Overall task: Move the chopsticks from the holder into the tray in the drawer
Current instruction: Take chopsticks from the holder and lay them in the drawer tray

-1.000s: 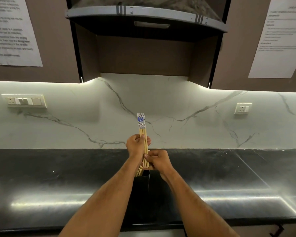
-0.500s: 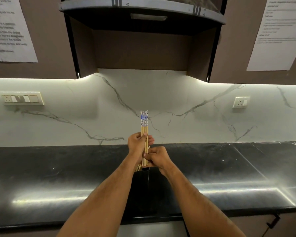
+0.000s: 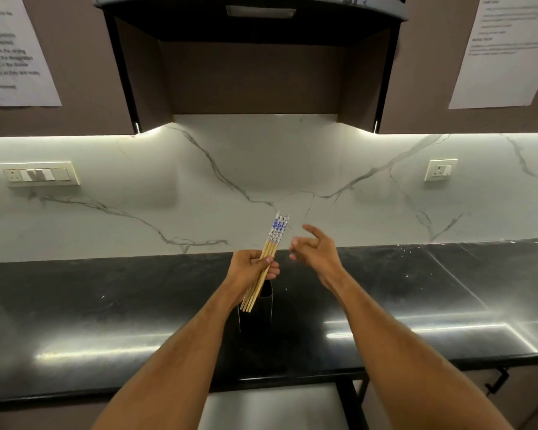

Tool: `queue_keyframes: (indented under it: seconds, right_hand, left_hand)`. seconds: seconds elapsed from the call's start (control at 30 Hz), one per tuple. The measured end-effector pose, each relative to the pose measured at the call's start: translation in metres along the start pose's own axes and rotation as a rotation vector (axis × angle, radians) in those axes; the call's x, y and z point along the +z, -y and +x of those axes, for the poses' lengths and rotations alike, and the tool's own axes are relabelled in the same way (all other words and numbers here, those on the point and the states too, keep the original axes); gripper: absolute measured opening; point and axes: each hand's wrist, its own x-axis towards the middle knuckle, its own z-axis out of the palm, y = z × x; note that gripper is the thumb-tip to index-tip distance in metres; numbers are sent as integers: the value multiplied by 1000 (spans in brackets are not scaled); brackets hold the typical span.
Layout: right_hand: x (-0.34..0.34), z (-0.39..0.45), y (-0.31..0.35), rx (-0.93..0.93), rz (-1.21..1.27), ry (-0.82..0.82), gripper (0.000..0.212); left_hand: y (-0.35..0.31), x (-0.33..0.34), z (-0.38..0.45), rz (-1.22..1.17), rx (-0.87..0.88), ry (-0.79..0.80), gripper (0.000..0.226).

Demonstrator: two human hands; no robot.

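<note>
The left hand [image 3: 249,268] grips the tilted chopsticks [image 3: 266,262] above the dark holder [image 3: 257,308] mid-counter [image 3: 106,305]; the right hand [image 3: 316,251] hovers beside, fingers loosely spread, holding nothing.

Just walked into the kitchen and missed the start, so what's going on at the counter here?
A person is taking chopsticks out of a dark holder on the black countertop. The left hand grips the whole bundle, tilted, with its lower tips in front of the holder's rim. The right hand is open beside it, holding nothing. No drawer or tray is in view, so the chopsticks are not put away yet.
</note>
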Motion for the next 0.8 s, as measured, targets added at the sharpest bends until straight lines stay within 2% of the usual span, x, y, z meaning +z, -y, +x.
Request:
queue_keyframes:
  seconds: [0.13, 0.3, 0.37, 0.5, 0.6, 0.8]
  right_hand:
    - [-6, 6, 12, -101, -46, -5, 74]
    - [-7, -5, 2, -166, -117, -49, 53]
    - [-9, -9, -3, -161, -88, -59, 46]
    - [-15, -16, -8, -164, -46, -45, 52]
    - [-17, -19, -12, -153, -18, -72, 47]
    - [-20, -30, -25, -31, 109, -123, 53]
  left_hand:
    - [11, 3, -7, 55, -23, 151, 24]
    - [18, 12, -15, 28, -79, 277, 23]
    - [20, 14, -17, 25, -100, 288, 24]
    - [23, 18, -20, 38, -128, 312, 24]
    - [25, 20, -22, 47, -141, 319, 23]
    - [37, 22, -29, 152, -163, 280, 23]
